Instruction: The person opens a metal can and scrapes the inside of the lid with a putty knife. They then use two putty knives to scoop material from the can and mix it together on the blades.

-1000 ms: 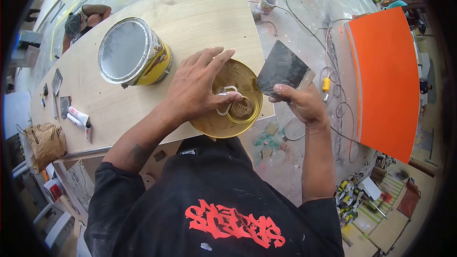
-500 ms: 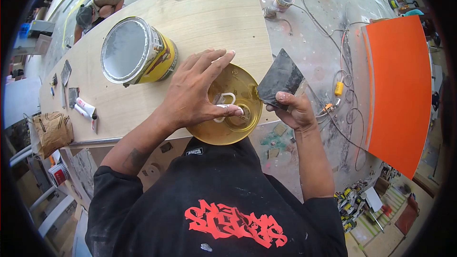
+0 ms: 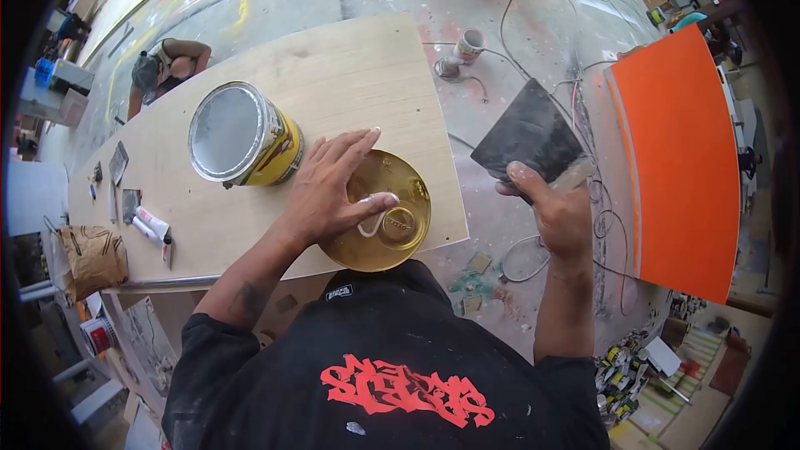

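My left hand (image 3: 329, 192) is spread over a round gold can top (image 3: 367, 255) with a white handle (image 3: 372, 227) and a round, embossed cap (image 3: 400, 225). Its fingers stretch along the far rim, and the thumb lies out over the handle. The can's sides cannot be seen from above. Off to the right, past the table edge, my right hand (image 3: 560, 215) grips a dark, square, flat spreader (image 3: 529, 129) by its near corner, thumb on top. A yellow paint can (image 3: 242, 133) with a grey top stands beyond my left hand.
On the wooden table (image 3: 367, 75) lie white tubes (image 3: 152, 223), small scrapers (image 3: 118, 162) and a brown paper bag (image 3: 93, 258). A person (image 3: 167, 71) crouches past the far side. To the right stand an orange panel (image 3: 675, 167), floor cables and a small can (image 3: 470, 46).
The camera view has shifted. My left thumb has moved off the cap toward the handle. The right hand has carried the spreader rightward, away from the gold can top.
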### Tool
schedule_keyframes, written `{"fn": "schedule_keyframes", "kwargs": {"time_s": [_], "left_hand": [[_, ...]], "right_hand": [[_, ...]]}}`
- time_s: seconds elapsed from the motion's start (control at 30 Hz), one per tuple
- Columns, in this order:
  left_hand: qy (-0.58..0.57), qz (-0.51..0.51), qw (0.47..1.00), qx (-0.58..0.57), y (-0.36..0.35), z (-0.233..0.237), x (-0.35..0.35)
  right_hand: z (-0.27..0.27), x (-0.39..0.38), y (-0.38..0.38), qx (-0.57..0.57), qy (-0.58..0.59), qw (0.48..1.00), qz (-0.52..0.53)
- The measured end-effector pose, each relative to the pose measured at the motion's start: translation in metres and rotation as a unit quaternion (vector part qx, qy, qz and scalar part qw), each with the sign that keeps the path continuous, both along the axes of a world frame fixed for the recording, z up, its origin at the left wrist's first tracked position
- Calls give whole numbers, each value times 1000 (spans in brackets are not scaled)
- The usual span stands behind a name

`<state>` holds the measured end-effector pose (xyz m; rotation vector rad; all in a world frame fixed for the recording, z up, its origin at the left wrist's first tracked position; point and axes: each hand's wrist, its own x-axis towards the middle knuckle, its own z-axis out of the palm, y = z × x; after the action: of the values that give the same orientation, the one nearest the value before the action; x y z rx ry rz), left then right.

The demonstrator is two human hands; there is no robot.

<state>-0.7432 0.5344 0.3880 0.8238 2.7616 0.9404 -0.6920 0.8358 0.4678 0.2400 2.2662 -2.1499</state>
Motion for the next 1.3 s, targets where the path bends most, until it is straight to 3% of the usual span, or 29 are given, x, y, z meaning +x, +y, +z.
{"fn": "schedule_keyframes", "kwargs": {"time_s": [0.13,0.2,0.33,0.43,0.53,0.67,0.77,0.9,1.03,1.3], "left_hand": [[-117,53,975,180,-7,-2,-2],[-126,72,972,184,-14,-10,0],[-155,77,968,184,-23,-21,8],[-181,68,958,210,-28,-22,11],[-210,92,939,257,-41,-37,15],[-342,115,870,336,-62,-52,40],[-326,71,896,293,-70,-56,63],[-307,85,882,348,-56,-66,79],[-265,87,891,357,-55,-68,78],[-239,82,909,331,-58,-68,76]], "right_hand": [[-3,27,-22,-21,9,998,-54],[-19,34,-34,-53,-18,996,-75],[-44,38,-39,92,-80,993,-1],[-43,41,-46,73,-80,994,-5],[-36,41,-52,63,-14,997,-34],[-28,32,-60,73,39,996,-34],[-45,18,-57,56,44,997,-27],[-93,0,-61,-212,-47,975,-52],[-100,8,-74,-247,-31,967,-57],[-72,31,-48,0,-49,998,-48]]}}
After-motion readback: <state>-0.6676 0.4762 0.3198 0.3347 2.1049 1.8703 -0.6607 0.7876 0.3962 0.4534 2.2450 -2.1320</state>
